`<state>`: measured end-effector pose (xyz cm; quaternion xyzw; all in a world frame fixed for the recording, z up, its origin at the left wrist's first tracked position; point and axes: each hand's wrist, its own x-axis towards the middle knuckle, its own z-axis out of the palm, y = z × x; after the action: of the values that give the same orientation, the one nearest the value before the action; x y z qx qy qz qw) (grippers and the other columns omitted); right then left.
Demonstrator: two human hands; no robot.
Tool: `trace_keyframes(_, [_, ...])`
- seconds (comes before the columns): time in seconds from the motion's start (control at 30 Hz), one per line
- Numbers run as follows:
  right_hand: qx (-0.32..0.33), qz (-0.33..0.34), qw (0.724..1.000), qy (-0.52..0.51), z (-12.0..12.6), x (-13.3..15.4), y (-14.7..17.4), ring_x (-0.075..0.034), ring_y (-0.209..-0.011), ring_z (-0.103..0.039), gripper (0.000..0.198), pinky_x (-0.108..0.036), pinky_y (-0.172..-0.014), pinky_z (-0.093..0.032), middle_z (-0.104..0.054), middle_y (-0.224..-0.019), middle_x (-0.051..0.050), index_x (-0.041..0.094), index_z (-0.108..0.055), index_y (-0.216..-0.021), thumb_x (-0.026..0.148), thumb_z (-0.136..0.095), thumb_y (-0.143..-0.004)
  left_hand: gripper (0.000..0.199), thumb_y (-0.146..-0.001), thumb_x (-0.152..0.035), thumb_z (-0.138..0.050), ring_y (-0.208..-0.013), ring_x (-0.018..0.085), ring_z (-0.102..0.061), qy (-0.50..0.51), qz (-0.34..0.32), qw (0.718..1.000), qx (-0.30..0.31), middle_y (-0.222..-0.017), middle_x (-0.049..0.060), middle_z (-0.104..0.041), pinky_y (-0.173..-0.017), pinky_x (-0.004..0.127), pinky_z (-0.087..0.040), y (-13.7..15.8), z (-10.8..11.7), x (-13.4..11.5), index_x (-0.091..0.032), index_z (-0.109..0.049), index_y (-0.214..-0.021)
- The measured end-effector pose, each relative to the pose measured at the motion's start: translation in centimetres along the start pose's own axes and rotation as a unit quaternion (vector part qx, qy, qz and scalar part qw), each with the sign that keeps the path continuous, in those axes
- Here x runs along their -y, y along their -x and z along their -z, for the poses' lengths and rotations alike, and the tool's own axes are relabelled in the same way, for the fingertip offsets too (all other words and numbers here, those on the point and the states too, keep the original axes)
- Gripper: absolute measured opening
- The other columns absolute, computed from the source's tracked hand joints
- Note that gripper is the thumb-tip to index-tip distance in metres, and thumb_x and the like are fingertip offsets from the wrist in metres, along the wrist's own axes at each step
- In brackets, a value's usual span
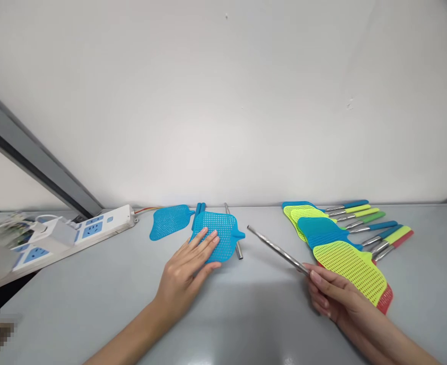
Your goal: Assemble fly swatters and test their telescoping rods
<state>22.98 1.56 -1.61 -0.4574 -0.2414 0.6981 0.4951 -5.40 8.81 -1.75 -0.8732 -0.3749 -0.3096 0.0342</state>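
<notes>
My left hand (188, 268) lies with fingers stretched flat over a blue perforated fly swatter head (223, 230). Its thumb rests along the near edge of that head, whose short socket points right. In my right hand (332, 289) is a silver metal rod (280, 251), pinched near its lower end and tilted up to the left, its free tip apart from the socket. Another metal rod (239, 250) lies partly hidden beneath the blue head. Blue handles (199, 209) show behind it, and a second blue swatter head (171, 221) lies to the left.
Several fly swatters with metal shafts and coloured handles (373, 218) lie overlapped at the right, a yellow swatter head (350, 271) uppermost. A white power strip (109, 223) with plugs and cables runs along the left. A pale wall (223, 111) stands behind the grey table (231, 324).
</notes>
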Motion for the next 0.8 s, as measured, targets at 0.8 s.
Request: trace_keyframes(0.8, [-0.072,0.008,0.997,0.03,-0.31,-0.02,0.22,-0.006,-0.042,-0.024,0.028,-0.02,-0.04,-0.023,-0.032,-0.051,0.003,0.015,-0.055,-0.06,0.041,-0.062,-0.068,0.042,-0.083,-0.025,-0.045,-0.116,0.02,-0.039,0.04,0.029,0.999,-0.007,-0.121,0.002,-0.049,-0.095,0.038,-0.038,-0.25,0.32,-0.24,-0.024,-0.039,-0.124])
